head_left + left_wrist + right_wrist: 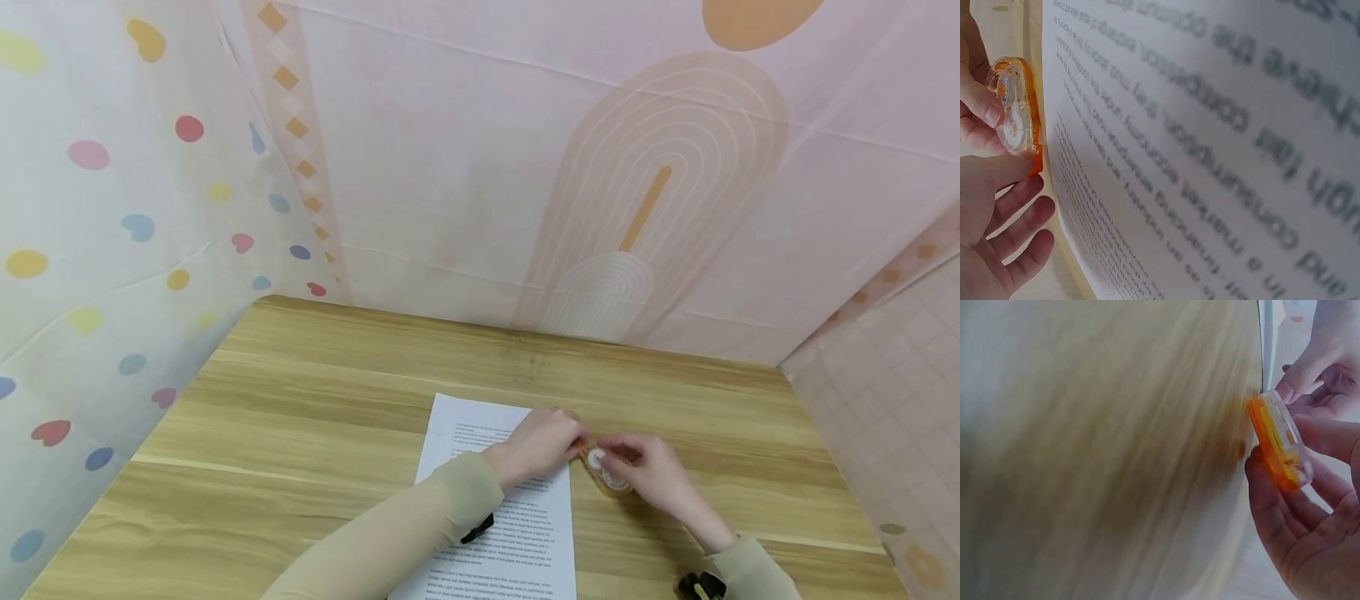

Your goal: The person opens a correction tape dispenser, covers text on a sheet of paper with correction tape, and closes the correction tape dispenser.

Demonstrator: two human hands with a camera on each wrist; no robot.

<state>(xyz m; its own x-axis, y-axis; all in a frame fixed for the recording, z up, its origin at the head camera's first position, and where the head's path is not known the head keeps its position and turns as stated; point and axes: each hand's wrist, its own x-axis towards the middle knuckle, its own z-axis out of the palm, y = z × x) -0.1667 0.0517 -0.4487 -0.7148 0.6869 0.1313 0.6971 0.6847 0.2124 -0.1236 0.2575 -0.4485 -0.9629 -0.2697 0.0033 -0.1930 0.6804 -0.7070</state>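
A correction tape dispenser (617,483), orange with a clear casing over white reels, is held between both hands just off the right edge of a printed sheet of paper (517,533). My left hand (542,443) reaches across the sheet and pinches the dispenser's orange tip (1036,161) between thumb and forefinger. The other fingers of that hand are loosely bent beside it. On the body of the dispenser, my right hand (652,473) has its thumb against the clear side and its fingers on the orange side, as the right wrist view shows.
The sheet lies on a wood-grain table (300,417), its lower end running out of the head view. A patterned cloth (450,167) hangs behind the table, and a dotted one (97,217) hangs along the left.
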